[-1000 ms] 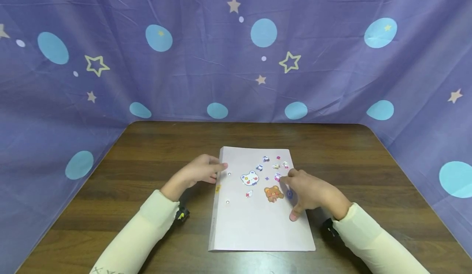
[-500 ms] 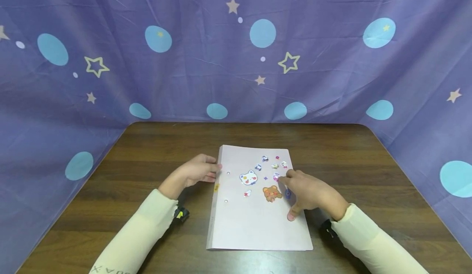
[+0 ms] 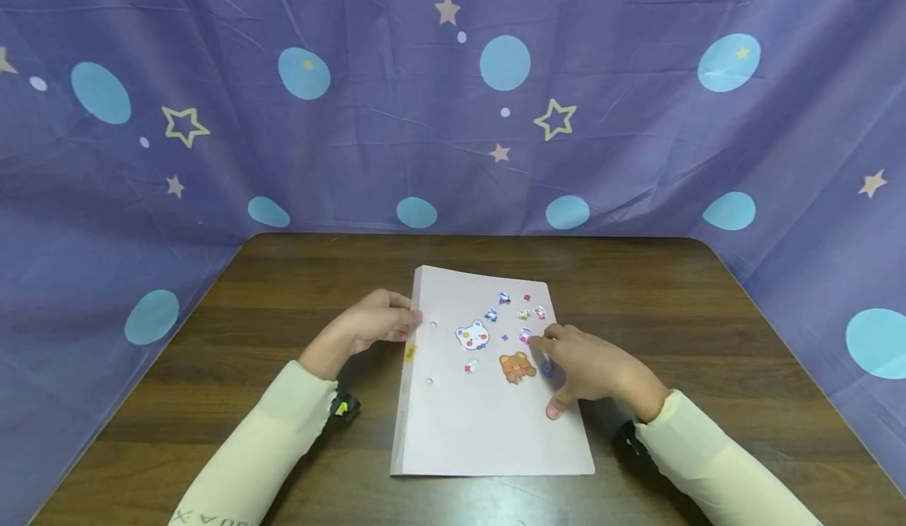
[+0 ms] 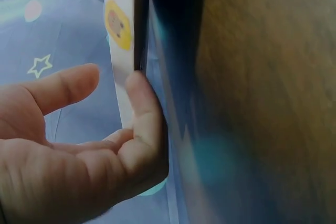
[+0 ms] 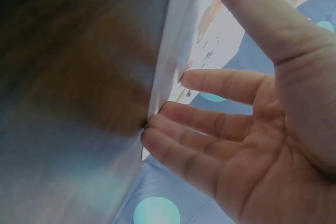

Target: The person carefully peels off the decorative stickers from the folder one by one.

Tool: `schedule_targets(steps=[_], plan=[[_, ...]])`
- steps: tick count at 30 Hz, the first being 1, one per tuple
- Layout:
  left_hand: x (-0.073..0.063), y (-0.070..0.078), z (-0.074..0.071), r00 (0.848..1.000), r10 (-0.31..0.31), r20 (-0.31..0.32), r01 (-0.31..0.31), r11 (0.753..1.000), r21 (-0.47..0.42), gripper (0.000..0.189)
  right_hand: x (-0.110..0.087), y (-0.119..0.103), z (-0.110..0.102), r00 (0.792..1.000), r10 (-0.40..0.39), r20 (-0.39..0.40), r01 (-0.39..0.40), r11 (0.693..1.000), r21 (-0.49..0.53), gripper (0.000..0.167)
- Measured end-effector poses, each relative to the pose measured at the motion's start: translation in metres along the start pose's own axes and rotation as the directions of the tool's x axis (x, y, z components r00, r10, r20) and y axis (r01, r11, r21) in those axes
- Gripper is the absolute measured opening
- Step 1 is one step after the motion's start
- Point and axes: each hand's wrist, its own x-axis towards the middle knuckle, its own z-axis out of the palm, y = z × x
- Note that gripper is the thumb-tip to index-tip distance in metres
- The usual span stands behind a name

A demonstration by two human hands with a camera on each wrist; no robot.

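Note:
A white binder [image 3: 488,424] lies on the table, its spine side slightly raised. Bear stickers and several small ones decorate the cover. My left hand [image 3: 368,325] is at the spine's upper part. The left wrist view shows its bent fingers [image 4: 149,124] hooked under the spine edge, while the thumb is held up beside the spine, near a yellow sticker [image 4: 118,24]. At the opposite edge is my right hand [image 3: 591,365], with index finger and thumb over the cover near a brown bear sticker [image 3: 517,367]. In the right wrist view its nearly straight fingertips [image 5: 157,135] touch that edge.
The brown wooden table [image 3: 304,266] extends around the binder on every side. Behind it hangs a purple curtain [image 3: 396,148] with stars and blue dots. Dark straps with small devices sit at the left wrist [image 3: 345,406] and right wrist [image 3: 630,438].
The binder has shifted slightly left and away from me, and its spine side has risen. My left hand has moved a little left, fingers now under the spine. The right hand has barely moved.

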Motion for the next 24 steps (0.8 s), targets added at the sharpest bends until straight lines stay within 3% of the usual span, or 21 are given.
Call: schedule_targets(steps=[8,16,24], plan=[[-0.0038,0.0020,-0.0005,0.999,-0.038,0.002,0.038,0.999,-0.020,0.051,0.0011,-0.0013,0.0004,1.000,0.006,0.002,-0.006,1.000,0.015,0.107],[-0.0043,0.0013,-0.0002,0.999,-0.006,-0.039,0.005,1.000,-0.021,0.050,0.0004,0.0019,0.0001,1.000,0.010,0.015,-0.011,0.999,0.045,0.108],[-0.0055,0.0055,-0.0002,0.997,0.013,-0.074,-0.016,0.999,-0.051,0.053,-0.0026,0.0042,-0.0025,0.998,-0.042,-0.047,0.045,0.998,0.051,0.079]])
